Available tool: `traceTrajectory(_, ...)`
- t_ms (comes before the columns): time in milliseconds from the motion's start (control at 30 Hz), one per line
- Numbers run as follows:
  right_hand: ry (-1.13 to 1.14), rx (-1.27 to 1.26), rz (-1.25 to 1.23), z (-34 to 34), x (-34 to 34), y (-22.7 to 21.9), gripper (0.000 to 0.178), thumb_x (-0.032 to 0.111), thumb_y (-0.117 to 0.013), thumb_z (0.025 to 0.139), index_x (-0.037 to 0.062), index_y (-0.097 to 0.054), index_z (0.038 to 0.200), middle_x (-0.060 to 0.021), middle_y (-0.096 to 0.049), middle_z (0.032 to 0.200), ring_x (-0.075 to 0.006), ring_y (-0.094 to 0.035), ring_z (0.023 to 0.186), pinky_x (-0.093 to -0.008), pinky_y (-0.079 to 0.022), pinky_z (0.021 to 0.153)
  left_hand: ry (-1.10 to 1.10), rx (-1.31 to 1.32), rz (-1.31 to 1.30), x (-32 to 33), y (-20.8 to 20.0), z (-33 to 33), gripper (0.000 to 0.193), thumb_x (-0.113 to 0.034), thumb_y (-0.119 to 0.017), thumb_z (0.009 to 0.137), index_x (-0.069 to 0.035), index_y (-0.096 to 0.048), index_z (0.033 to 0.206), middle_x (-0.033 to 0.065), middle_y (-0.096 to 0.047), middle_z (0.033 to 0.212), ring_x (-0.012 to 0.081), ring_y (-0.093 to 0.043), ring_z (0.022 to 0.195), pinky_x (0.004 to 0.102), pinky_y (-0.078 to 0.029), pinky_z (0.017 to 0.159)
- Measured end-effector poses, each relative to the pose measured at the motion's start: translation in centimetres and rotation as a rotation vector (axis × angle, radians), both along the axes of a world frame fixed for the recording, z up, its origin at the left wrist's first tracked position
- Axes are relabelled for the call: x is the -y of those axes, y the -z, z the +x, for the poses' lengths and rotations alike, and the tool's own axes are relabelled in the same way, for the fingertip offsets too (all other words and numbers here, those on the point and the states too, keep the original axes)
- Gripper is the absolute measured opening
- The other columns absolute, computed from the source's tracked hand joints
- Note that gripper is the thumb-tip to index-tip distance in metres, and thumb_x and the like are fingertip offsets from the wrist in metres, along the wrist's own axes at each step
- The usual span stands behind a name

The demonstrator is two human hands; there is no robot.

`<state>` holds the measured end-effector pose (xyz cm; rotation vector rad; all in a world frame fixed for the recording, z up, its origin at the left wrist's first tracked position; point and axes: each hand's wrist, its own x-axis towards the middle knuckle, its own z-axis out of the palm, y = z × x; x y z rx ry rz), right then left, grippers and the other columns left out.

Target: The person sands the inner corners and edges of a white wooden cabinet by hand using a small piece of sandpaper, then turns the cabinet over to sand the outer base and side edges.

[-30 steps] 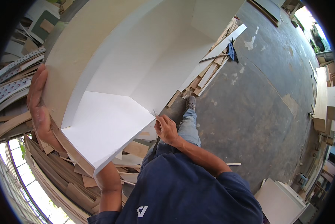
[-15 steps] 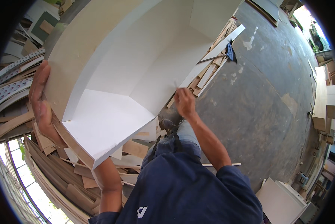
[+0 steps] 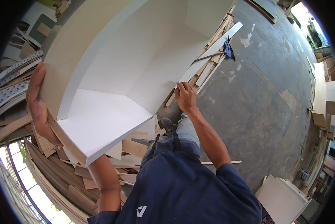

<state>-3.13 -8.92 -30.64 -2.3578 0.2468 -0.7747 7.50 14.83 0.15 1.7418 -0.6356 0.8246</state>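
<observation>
A large open box of white panels, like a cabinet carcass (image 3: 111, 119), leans tilted in front of me, with a bare wood-coloured outer side. My left hand (image 3: 38, 104) supports its left side, the palm and long fingers pressed against the outer panel, while the forearm passes beneath the near corner. By the box's right edge, my right hand (image 3: 185, 98) is closed in a pinch. A faint thin sliver shows at its fingertips, too fine to name. Just beyond that hand lies a stack of wood strips (image 3: 206, 71), one white strip (image 3: 212, 46) on top.
A blue-and-black tool with a thin handle (image 3: 228, 50) rests across the strips. Wood offcuts (image 3: 134, 148) lie around my feet, and curved boards (image 3: 50, 175) are piled at the left. White panels (image 3: 281, 198) stand at lower right on the grey concrete floor (image 3: 246, 123).
The box has shifted slightly left and down in view, my left hand with it. My right hand, blurred before, is now steadier at nearly the same place, still pinched.
</observation>
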Motion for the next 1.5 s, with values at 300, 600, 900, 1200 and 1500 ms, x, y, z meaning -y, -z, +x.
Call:
traceTrajectory(300,-0.523,-0.161,0.108,-4.7,-8.1,-0.5,0.014,0.004,-0.07,0.084,0.0008,-0.068,0.097,-0.0144,-0.066,0.093,-0.0327,-0.068,0.082,-0.0431,-0.057,0.068,0.019,0.191,0.127,-0.3,0.6,0.5,0.038,-0.042,-0.024,0.105,-0.019,-0.047,0.125,0.0265,-0.058,0.133,0.0412,-0.059,0.126,0.0538,-0.053,0.103)
traceTrajectory(600,-0.044,-0.119,-0.155,3.0,4.4,-0.7,0.015,0.004,-0.068,0.086,0.0007,-0.068,0.1,-0.0145,-0.067,0.093,-0.0349,-0.067,0.083,-0.0452,-0.055,0.072,-0.007,0.084,0.071,-0.5,-0.2,0.3,0.065,-0.043,-0.033,0.092,0.001,-0.062,0.131,0.0149,-0.059,0.139,0.0278,-0.056,0.131,0.0457,-0.049,0.111)
traceTrajectory(900,-0.449,-0.005,0.02,-2.5,-3.4,0.0,0.017,0.004,-0.067,0.084,0.0036,-0.067,0.101,-0.0112,-0.063,0.087,-0.0309,-0.066,0.079,-0.0411,-0.056,0.067,-0.08,0.131,0.133,-0.6,-0.2,-0.3,0.052,-0.044,-0.031,0.098,-0.009,-0.054,0.128,0.0213,-0.059,0.135,0.0345,-0.058,0.128,0.051,-0.052,0.105)
traceTrajectory(1200,-0.005,-0.109,-0.071,3.9,6.0,0.7,0.023,0.003,-0.069,0.084,0.0031,-0.07,0.107,-0.0149,-0.068,0.098,-0.0353,-0.068,0.088,-0.0433,-0.056,0.071,-0.035,0.378,0.401,-1.2,-0.3,0.6,0.041,-0.054,-0.044,0.103,-0.023,-0.04,0.129,0.0308,-0.059,0.13,0.0463,-0.061,0.121,0.06,-0.057,0.096)
traceTrajectory(1500,-0.206,-0.057,0.044,0.6,1.9,1.3,0.02,0.003,-0.069,0.084,0.0029,-0.068,0.103,-0.0129,-0.066,0.09,-0.0337,-0.068,0.085,-0.0441,-0.056,0.072,-0.036,0.269,0.193,-1.2,0.3,0.0,0.04,-0.048,-0.039,0.104,-0.02,-0.041,0.133,0.0283,-0.06,0.131,0.0434,-0.059,0.125,0.0592,-0.053,0.102)
